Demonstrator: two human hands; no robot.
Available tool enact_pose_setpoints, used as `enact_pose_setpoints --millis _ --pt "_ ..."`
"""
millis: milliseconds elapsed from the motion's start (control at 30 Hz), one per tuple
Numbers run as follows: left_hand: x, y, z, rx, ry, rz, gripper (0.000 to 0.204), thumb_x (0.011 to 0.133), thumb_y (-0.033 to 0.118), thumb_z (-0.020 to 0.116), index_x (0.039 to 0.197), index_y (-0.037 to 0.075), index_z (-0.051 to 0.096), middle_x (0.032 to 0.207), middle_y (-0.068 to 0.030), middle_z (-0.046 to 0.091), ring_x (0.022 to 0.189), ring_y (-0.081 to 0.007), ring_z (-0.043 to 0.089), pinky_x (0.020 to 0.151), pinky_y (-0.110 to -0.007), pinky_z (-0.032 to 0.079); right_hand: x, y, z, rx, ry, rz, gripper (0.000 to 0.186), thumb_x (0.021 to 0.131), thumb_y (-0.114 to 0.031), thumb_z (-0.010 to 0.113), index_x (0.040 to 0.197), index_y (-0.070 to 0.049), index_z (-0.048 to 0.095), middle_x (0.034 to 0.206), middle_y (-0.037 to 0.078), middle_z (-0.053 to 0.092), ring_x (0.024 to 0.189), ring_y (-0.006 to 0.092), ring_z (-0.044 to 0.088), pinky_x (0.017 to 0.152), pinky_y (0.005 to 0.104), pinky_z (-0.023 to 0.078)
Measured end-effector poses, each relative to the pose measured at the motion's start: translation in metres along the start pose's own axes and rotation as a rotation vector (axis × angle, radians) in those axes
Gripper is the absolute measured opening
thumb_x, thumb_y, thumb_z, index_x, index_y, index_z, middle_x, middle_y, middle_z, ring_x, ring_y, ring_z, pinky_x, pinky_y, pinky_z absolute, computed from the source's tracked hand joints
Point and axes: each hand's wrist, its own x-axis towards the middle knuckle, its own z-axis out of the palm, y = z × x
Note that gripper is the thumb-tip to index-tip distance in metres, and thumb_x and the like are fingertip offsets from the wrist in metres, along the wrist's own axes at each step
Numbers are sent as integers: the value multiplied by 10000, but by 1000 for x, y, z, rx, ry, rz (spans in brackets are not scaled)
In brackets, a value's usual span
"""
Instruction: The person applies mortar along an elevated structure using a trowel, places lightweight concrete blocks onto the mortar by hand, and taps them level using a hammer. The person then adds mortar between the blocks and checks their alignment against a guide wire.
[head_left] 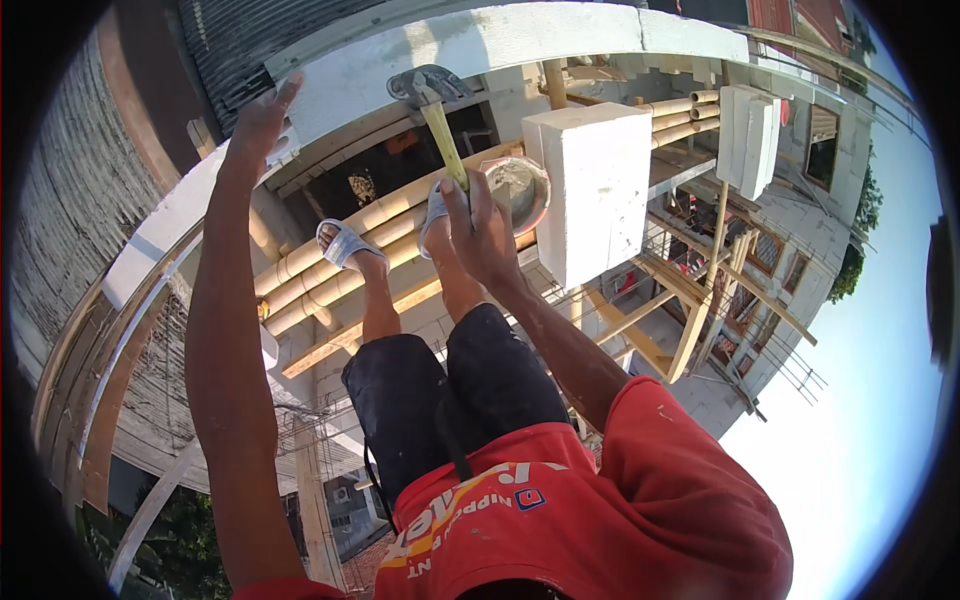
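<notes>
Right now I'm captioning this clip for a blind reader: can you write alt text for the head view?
A person on bamboo scaffolding high above the ground grips a yellow-handled hammer in the right hand, its head against a white block wall. The left hand presses flat on the wall; a mortar bowl and loose white block sit ahead.

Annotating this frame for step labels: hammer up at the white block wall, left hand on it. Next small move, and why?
Probably a short tap down with the yellow-handled steel hammer onto the white block course. The right hand grips the handle low, the head sits right at the block's edge, and the left hand lies flat on the same course, as if steadying it. Whether the head touches the block cannot be told.
</notes>
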Motion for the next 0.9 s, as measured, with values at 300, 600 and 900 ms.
enact_pose_setpoints --millis 300,600,900 --pt "5 37 83 852 568 249 997 871 836 470 1623 223 240 1670 -224 171 1542 -482 82 1125 -780 129 -18 15 -26 214 34 81 302 1053 -141 536 1281 57 513 1057 262 609 774 369 655 658 415 537" --pt "31 44 78 839 490 78 981 771 915 516 1508 270 452 1629 -183 252 1510 -462 139 1094 -780 145 49 48 -85 216 247 167 307 1041 -212 572 1260 -6 508 961 233 681 747 453 683 585 500 544" --pt "29 62 69 935 372 159 968 821 875 504 1279 37 662 1278 -200 638 1267 -371 535 1101 -530 333 86 112 -87 91 167 288 299 1037 -182 555 1274 -18 475 908 227 683 750 462 680 582 517 560"
